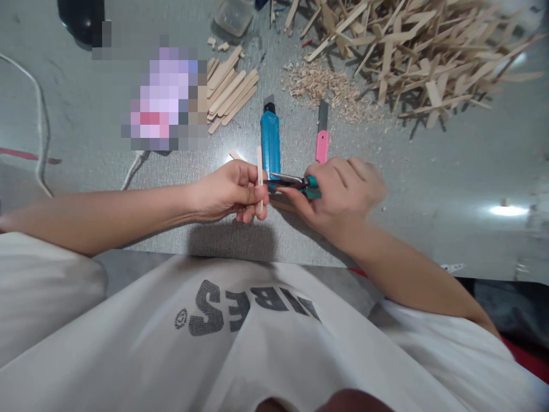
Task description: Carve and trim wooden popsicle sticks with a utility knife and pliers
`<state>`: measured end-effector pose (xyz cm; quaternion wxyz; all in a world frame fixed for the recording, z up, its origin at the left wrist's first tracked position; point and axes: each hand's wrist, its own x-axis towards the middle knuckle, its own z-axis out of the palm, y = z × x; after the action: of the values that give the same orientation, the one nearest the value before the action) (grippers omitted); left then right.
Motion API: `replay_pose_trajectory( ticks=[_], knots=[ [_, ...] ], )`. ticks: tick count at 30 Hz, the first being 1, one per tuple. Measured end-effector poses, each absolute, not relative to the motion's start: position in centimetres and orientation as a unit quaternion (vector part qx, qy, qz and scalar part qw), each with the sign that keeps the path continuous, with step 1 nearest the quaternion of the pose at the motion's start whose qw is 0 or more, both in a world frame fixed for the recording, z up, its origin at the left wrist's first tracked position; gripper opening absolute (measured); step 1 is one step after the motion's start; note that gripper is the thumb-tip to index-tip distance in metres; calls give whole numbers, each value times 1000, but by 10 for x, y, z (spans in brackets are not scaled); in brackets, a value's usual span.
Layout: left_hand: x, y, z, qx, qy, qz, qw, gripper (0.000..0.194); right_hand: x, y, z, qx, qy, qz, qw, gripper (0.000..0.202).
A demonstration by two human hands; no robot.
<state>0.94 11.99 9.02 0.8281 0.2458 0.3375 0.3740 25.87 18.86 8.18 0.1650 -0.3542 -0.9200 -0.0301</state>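
My left hand (249, 191) is closed, pinching a wooden popsicle stick (259, 163) upright between thumb and fingers. My right hand (343, 191) is wrapped round green-handled pliers (291, 181). Their narrow metal jaws point left and reach the stick just above my left thumb; whether they grip it I cannot tell. Just beyond the hands lies a blue box cutter (270, 137) with its blade out, its near end partly hidden by the pliers. A pink cutter (322, 143) lies by my right hand, its lower end covered by that hand.
A loose pile of popsicle sticks (407, 51) spreads over the back right, with wood shavings (321, 86) before it. A neat bunch of sticks (234, 91) lies beside a blurred-out phone (163, 97) with a white cable (132, 171). Behind are a clear container (234, 17) and a black object (81, 20).
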Motion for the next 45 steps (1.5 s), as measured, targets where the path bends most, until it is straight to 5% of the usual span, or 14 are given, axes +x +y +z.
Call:
replay_pose_trajectory(
  ticks=[10,19,28,33,45],
  knots=[
    [15,115,91,261,356,405,801,63,253,189,77,-349,-916,-52,192,73],
    [13,116,104,300,387,405,772,36,251,191,77,-384,-902,16,198,71],
    [13,117,98,300,360,434,770,49,264,197,82,-325,-891,9,317,48],
    [10,118,103,329,325,416,783,53,269,194,76,-355,-902,-49,242,57],
    [13,113,111,420,372,396,727,49,259,184,69,-271,-910,-98,299,74]
  ],
)
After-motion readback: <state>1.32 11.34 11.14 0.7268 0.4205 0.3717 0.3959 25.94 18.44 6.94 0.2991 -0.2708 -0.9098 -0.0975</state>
